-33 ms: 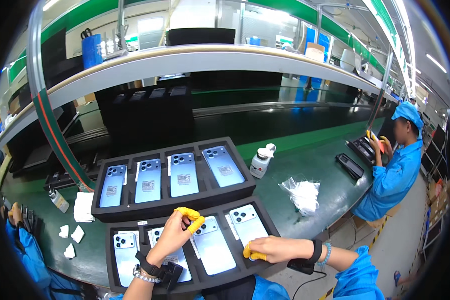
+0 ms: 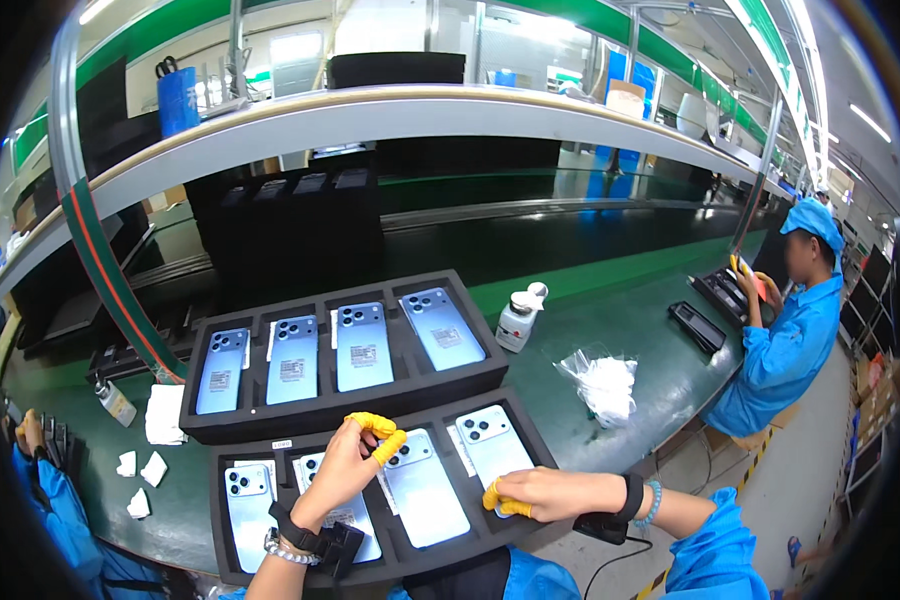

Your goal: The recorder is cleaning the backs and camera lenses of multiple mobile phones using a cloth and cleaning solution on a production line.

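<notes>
My left hand [image 2: 345, 460], with yellow finger cots, hangs over the near black foam tray [image 2: 395, 566]. Its thumb and fingertip meet in a pinch above the camera end of the third light-blue phone [image 2: 432, 500]. The second phone [image 2: 366, 538] lies partly hidden under that hand. At the lower end of the fourth phone [image 2: 497, 448] is my right hand [image 2: 535, 494], its yellow-tipped fingers bunched against the edge. What either pinch holds, if anything, is too small or hidden. The first phone [image 2: 252, 525] sits in its slot at the left.
Behind stands another foam tray [image 2: 340, 412] with several blue phones. A white bottle [image 2: 516, 322] and a bag of white wipes [image 2: 602, 388] are to the right; folded cloths [image 2: 165, 412] lie left. A co-worker [image 2: 785, 320] in blue sits at the far right.
The whole view has shifted very slightly. My hands and the phones keep practically the same places relative to each other.
</notes>
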